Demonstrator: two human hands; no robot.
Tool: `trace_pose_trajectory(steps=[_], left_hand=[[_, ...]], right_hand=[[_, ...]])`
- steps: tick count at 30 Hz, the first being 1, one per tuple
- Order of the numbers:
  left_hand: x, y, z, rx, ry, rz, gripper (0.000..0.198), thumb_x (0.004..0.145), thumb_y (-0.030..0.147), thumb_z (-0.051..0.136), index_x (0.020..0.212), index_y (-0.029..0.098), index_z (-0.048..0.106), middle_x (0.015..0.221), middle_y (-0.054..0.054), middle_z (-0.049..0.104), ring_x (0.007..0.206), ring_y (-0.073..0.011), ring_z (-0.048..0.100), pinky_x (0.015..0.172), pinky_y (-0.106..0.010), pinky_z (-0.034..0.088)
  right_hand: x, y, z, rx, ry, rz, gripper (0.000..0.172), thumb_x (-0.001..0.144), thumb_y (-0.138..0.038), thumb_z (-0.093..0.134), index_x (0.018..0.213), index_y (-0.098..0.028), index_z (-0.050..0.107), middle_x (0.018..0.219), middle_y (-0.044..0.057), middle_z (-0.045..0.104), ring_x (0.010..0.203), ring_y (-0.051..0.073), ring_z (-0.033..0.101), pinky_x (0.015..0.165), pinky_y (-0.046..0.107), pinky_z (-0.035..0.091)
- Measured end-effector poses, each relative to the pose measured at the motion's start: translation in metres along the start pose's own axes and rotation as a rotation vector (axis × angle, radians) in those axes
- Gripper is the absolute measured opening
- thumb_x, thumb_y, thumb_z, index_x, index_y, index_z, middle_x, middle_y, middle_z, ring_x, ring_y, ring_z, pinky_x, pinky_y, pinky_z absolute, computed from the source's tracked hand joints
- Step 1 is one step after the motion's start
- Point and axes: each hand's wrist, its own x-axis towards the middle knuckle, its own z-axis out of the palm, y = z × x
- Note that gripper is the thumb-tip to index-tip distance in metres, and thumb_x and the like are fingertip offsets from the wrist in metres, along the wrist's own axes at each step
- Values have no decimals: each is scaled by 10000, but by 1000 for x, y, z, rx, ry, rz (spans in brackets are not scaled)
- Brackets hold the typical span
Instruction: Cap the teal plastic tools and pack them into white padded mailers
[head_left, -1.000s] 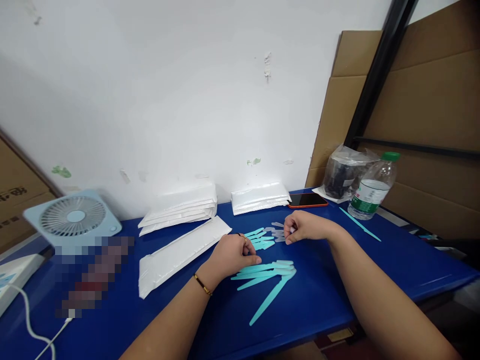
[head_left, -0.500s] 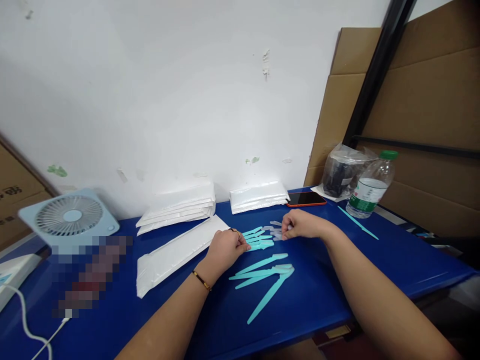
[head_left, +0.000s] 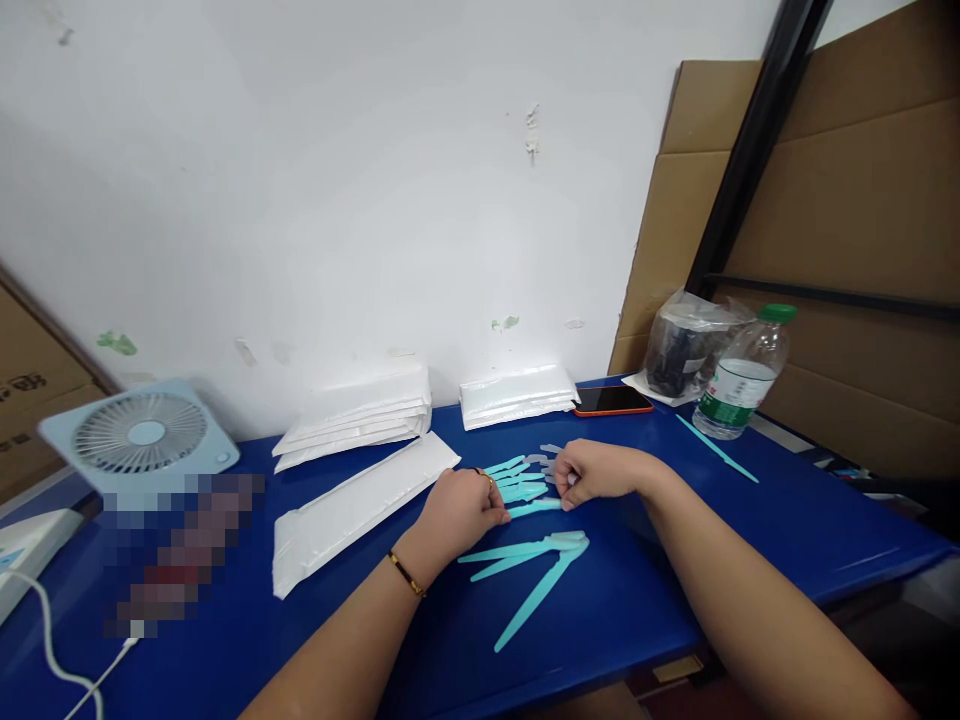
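A turquoise strip (head_left: pixel 535 508) lies between my two hands, pinched at its left end by my left hand (head_left: pixel 469 508) and at its right end by my right hand (head_left: pixel 600 472). Just behind it, several turquoise strips (head_left: pixel 517 479) lie side by side, their pale translucent caps (head_left: pixel 551 449) pointing right. Nearer the front, a few more turquoise strips (head_left: pixel 534 600) fan out from overlapping right ends. Another single strip (head_left: pixel 716 447) rests on the right side of the blue table (head_left: pixel 622 620). The fingers of both hands are closed.
White packets stand in a stack (head_left: pixel 356 415) and a smaller pile (head_left: pixel 517 395) by the wall; one packet (head_left: pixel 360 510) lies left of my left hand. A phone (head_left: pixel 613 401), a bottle (head_left: pixel 739 385) and a bagged dark item (head_left: pixel 679 345) are at the back right. A fan (head_left: pixel 142 435) sits left.
Both hands have moved slightly towards the front edge. The rearmost strip of the front group has moved back towards the row, and both hands now pinch it.
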Motion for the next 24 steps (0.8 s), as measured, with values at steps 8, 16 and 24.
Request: trace_pose_trajectory(steps=[8, 16, 24], left_hand=[[-10, 5, -8, -100, -24, 24, 351, 641, 552, 629, 773, 230, 673, 753, 6, 628, 662, -137, 552, 555, -228, 349], [-7, 8, 5, -145, -89, 26, 272, 710, 474, 600, 694, 210, 663, 656, 18, 624, 578, -110, 520, 503, -223, 305], [-2, -2, -1, -71, 37, -33, 237, 712, 446, 603, 715, 216, 655, 657, 13, 609, 612, -134, 524, 555, -239, 314]], right_hand=[[-11, 8, -12, 105, 136, 58, 308, 606, -442, 688, 731, -161, 699, 669, 7, 647, 597, 135, 511, 514, 221, 329], [-4, -11, -1, 81, -103, -143, 343, 613, -488, 694, 725, -164, 707, 606, -24, 576, 547, 95, 454, 504, 203, 312], [-9, -6, -8, 101, 74, -98, 345, 647, -482, 668, 775, -165, 714, 722, 14, 636, 617, 126, 509, 535, 214, 339]])
